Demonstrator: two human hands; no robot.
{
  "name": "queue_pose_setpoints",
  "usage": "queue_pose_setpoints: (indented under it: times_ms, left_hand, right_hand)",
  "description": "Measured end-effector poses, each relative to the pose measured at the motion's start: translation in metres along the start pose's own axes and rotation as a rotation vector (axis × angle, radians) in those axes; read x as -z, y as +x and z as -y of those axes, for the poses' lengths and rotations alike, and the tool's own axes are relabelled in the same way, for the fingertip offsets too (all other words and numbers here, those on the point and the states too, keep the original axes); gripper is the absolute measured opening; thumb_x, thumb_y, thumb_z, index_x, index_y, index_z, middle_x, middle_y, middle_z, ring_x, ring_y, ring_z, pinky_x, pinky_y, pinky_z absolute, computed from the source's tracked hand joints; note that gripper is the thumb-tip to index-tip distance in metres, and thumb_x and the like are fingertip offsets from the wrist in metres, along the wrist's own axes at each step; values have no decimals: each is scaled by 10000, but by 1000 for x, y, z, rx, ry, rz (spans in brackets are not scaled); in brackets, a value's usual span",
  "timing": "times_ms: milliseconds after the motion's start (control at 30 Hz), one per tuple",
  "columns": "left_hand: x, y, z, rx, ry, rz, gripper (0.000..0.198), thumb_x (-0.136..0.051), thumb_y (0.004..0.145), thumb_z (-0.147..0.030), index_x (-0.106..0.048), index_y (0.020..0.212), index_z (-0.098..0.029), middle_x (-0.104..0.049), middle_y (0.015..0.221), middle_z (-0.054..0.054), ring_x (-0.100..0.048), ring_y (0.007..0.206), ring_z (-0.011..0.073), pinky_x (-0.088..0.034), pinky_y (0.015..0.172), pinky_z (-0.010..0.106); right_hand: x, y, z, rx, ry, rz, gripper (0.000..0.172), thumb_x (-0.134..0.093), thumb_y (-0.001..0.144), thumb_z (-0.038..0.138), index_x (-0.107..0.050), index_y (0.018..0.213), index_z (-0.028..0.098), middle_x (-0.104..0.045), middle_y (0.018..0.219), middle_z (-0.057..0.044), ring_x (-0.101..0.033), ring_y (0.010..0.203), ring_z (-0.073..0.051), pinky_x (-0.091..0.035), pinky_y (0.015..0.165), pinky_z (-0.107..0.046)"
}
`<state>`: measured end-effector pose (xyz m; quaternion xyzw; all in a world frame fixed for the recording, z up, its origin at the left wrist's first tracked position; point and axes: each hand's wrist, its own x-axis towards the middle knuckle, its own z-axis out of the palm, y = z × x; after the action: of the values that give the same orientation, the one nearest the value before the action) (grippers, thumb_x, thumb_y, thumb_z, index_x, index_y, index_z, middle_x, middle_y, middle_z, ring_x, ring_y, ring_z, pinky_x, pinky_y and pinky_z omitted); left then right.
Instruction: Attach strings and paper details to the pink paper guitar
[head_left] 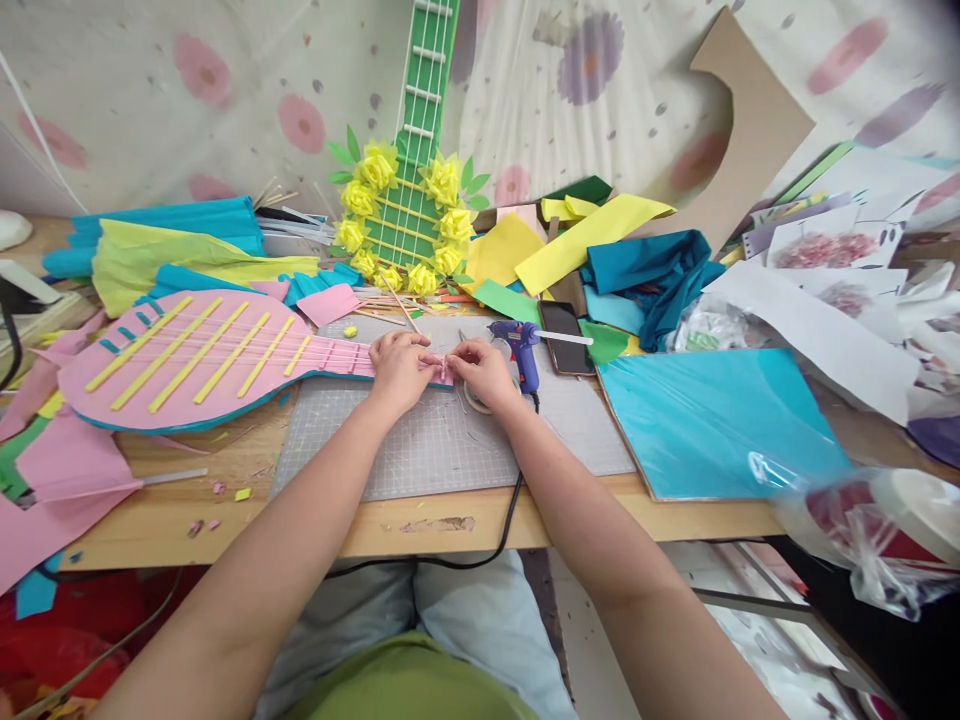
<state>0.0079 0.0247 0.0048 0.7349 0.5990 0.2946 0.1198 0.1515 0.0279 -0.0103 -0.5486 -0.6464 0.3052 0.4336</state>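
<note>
A pink paper guitar [195,365] with yellow strips lies flat on the left of the table, its neck reaching to the middle. My left hand [399,368] is closed, its fingers pressing on the end of the pink neck [439,372]. My right hand [484,372] pinches the same end from the right side. Both hands work over a grey cutting mat [442,445]. A roll of tape [474,400] lies partly hidden under my right hand.
A blue glue gun [523,352] stands just right of my hands, its black cord hanging off the front edge. A phone [564,338], a green paper guitar with yellow flowers [409,215], coloured paper sheets, a turquoise board [712,420] and plastic bags [862,520] crowd the table.
</note>
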Motion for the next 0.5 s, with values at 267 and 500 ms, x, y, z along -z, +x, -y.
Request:
queue_pose_setpoints:
  times_ms: [267, 500]
  left_hand:
    - [4, -1, -2, 7, 27, 51, 75, -652, 723, -265, -710, 761, -293, -628, 1101, -20, -407, 1140, 238, -259, 981, 443]
    - [0, 0, 0, 50, 25, 64, 78, -649, 722, -287, -711, 768, -278, -632, 1098, -12, -424, 1129, 235, -285, 973, 426]
  right_hand:
    - [-5, 3, 2, 62, -71, -9, 90, -593, 713, 234, -590, 646, 173, -524, 737, 14, -512, 662, -97, -420, 687, -250]
    - [-8, 2, 4, 100, -42, -29, 104, -628, 702, 231, -605, 613, 181, -536, 703, 13, -515, 681, -107, -422, 707, -258]
